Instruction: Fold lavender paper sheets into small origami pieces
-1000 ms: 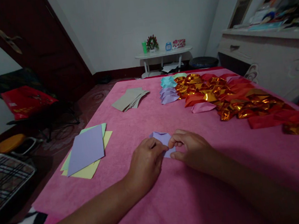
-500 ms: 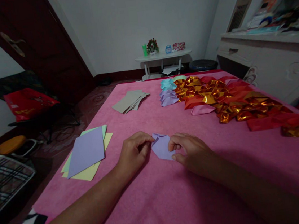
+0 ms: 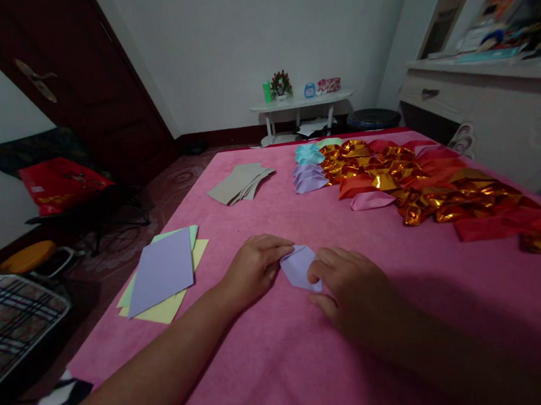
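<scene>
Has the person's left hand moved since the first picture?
Yes: judged against the grey sheets lying on the table, the left hand is farther forward, closer to them.

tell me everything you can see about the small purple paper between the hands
The small purple paper looks like thin, matte, plain paper, partly folded: it has slanted edges and angled corners, with a crease or folded flap along its far edge. It lies roughly flat on the pink cloth, set at a slight angle. The left hand's fingertips touch its far left corner; the right hand covers part of its right side, so that edge is partly hidden.
</scene>
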Demonstrator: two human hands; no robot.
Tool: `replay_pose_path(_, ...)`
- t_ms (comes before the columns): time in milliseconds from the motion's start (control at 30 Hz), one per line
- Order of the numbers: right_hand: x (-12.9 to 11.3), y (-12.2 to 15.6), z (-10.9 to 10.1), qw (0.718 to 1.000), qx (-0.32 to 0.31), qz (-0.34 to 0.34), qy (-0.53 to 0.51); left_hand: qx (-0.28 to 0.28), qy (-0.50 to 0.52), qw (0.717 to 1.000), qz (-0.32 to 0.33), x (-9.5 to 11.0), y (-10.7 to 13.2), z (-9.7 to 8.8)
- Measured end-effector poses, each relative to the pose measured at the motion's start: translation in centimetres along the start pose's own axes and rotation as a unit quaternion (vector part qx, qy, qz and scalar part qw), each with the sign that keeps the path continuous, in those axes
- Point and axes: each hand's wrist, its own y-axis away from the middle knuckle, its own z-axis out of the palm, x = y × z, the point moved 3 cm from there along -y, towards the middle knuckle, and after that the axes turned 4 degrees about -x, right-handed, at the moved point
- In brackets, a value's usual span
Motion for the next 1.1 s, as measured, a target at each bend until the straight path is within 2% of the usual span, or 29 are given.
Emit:
replay_pose_path(133,-0.3,0.1,0.1,0.996,0.03,-0.03,0.084,0.009,-0.105,0.993,0.045,0.8,0.6,-0.9)
replay_pose_path(267,1.5,-0.2,0.2,0.987,0.064,-0.075,0.13,-0.016,-0.178,0.979,0.101,2.4,1.7,-1.6)
replay_pose_path(367,3.0,-0.5,0.1,0.988,0.048,-0.109,0.099,-0.046,-0.19,0.972,0.129,3.3,2.4,-1.4)
replay_pose_path(467,3.6,-0.7,0.0,0.99,0.034,-0.13,0.028,-0.049,-0.178,0.975,0.121,3.5,2.6,-1.1)
replay_pose_path(533,3.6,-0.8,0.1,0.991,0.028,-0.128,-0.011,-0.044,-0.153,0.983,0.095,3.4,2.6,-0.9)
replay_pose_path(700,3.9,-1.1,0.6,0.992,0.019,-0.094,-0.084,-0.029,-0.048,0.998,-0.023,3.0,2.4,-0.7)
replay_pose_path(933,4.5,-1.9,0.8,0.985,0.012,0.003,-0.172,0.003,0.099,0.981,-0.167,2.3,1.8,-0.4)
replay_pose_path(1000,4.3,-2.1,0.7,0.986,0.017,0.027,-0.164,0.006,0.111,0.975,-0.194,1.8,1.7,-0.3)
replay_pose_path(1100,4.0,-2.4,0.6,0.989,0.026,0.052,-0.138,0.008,0.075,0.971,-0.226,1.5,1.5,-0.2)
